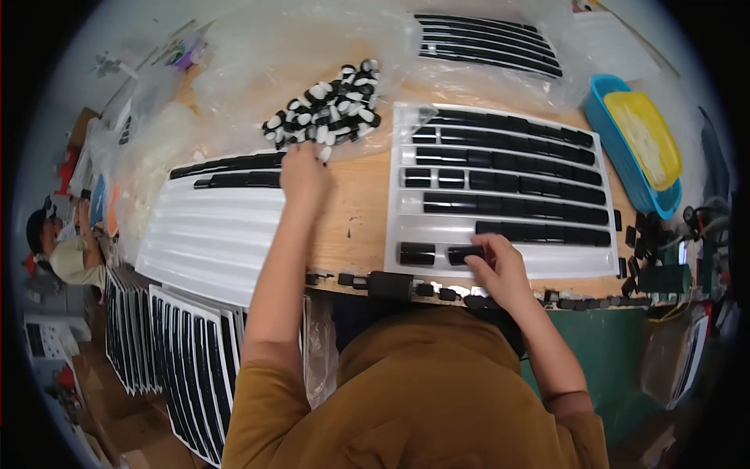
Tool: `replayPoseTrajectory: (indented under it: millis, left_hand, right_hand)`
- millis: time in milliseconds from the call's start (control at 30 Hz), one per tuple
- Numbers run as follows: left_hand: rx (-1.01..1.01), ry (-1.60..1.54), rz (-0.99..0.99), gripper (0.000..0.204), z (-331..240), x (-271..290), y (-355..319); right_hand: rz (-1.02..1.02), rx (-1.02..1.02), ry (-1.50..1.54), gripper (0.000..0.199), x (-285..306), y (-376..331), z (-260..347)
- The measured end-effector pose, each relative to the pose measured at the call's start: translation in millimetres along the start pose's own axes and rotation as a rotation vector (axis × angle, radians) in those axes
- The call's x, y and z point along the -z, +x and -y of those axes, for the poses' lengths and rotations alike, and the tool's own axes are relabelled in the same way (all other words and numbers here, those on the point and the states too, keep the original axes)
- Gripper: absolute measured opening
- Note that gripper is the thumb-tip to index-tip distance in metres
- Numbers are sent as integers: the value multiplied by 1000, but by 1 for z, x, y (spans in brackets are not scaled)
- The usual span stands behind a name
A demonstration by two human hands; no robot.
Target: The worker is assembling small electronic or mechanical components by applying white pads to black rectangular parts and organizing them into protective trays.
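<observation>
Head view, lower centre: right hand (506, 272) pinches a black piece (460, 255), best kept straight along the white tray (445, 225); upper centre, left hand's (305, 176) grip I can't tell.

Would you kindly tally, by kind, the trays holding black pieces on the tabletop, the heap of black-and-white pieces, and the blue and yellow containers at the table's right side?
Trays (left tray, right tray, far tray): 3
Black-and-white heap: 1
Blue container: 1
Yellow container: 1
Total: 6
</observation>
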State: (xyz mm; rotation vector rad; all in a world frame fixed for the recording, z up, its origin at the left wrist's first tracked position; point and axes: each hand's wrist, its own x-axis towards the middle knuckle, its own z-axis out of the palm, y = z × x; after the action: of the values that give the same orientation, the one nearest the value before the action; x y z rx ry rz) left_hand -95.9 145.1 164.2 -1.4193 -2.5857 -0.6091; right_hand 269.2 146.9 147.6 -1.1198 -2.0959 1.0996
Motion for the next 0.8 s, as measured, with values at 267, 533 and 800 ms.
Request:
replayPoseTrajectory:
  millis: [267,533,800]
  left_hand:
    - [-105,251,136,20,-4,-20,11]
    - [-42,-47,-1,24,-9,1,3]
    - [111,-1299,550,34,-102,35,-97]
  right_hand:
    - [-205,16,-189,29,-21,-5,5]
    - [-349,283,-424,24,17,8,-1]
    - [-214,283,-556,41,28,14,-20]
